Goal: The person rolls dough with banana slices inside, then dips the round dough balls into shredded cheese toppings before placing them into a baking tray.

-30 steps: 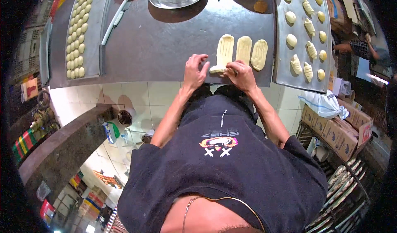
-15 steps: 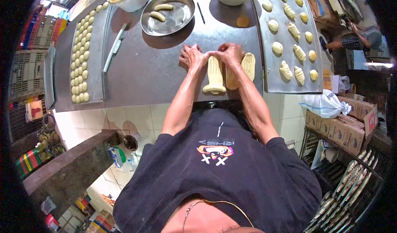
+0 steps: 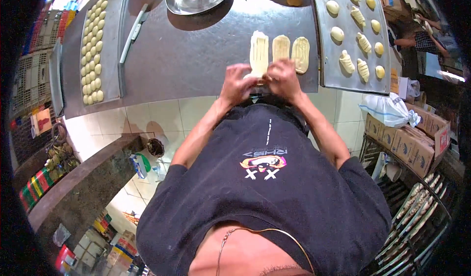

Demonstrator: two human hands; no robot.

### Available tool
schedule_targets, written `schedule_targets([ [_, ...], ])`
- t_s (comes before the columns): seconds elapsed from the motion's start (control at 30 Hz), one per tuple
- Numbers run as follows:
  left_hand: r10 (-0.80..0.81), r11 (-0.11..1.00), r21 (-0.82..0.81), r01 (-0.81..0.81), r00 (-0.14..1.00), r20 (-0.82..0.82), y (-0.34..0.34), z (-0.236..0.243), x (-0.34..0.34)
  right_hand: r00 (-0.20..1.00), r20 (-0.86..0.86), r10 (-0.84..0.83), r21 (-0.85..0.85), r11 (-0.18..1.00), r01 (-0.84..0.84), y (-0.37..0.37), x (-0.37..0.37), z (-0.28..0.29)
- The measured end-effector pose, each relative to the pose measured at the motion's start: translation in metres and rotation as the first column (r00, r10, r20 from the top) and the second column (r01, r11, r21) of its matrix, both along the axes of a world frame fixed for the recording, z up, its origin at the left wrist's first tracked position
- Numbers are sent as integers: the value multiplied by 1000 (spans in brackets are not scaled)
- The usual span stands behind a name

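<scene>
— Both hands have come down from the far end of the long dough strip (image 3: 259, 53) to its near end since the earlier frame. Where does it lie?

— Flat on the dark table (image 3: 186, 60), upper half of the frame, just right of centre. Its near end sits between the left hand (image 3: 237, 84) and the right hand (image 3: 284, 80), close to the table's front edge.

— And the fingers?

— Bent inward on both hands, tips at that near end. They're blurred, so I cannot tell whether they pinch the dough or only touch it.

— How is this bit done well?

— I'd judge it's turning that end over. Use even, light pressure from both sides, so the lengthwise grooves don't tear and the strip stays straight. Mind the right knuckles: the middle strip (image 3: 281, 47) is just beside them.

— Any guide for shape?

— Yes, the ridged rolls (image 3: 363, 43) on the tray (image 3: 329, 65), upper right: plump, with ridges showing clearly.
</scene>
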State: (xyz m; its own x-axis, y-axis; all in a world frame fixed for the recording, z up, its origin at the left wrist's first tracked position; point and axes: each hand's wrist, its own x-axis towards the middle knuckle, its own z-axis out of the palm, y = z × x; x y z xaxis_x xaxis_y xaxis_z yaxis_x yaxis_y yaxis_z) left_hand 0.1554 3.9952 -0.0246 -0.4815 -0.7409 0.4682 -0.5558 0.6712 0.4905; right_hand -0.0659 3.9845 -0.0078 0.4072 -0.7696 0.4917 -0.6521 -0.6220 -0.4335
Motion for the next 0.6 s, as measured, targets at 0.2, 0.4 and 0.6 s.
schedule_targets([
  [0.2, 75, 990, -126, -60, 989, 125, 18, -16, -10, 978, -208, -10, 32, 999, 17, 35, 6, -29],
  [0.4, -27, 995, 87, 43, 982, -185, 2, -17, -6, 979, 131, 158, 182, 967, -180, 14, 13, -4],
  [0.6, -18, 998, -54, 23, 996, 84, -6, 2, -19, 979, 158, -132, 506, 862, 35, -20, 6, -25],
])
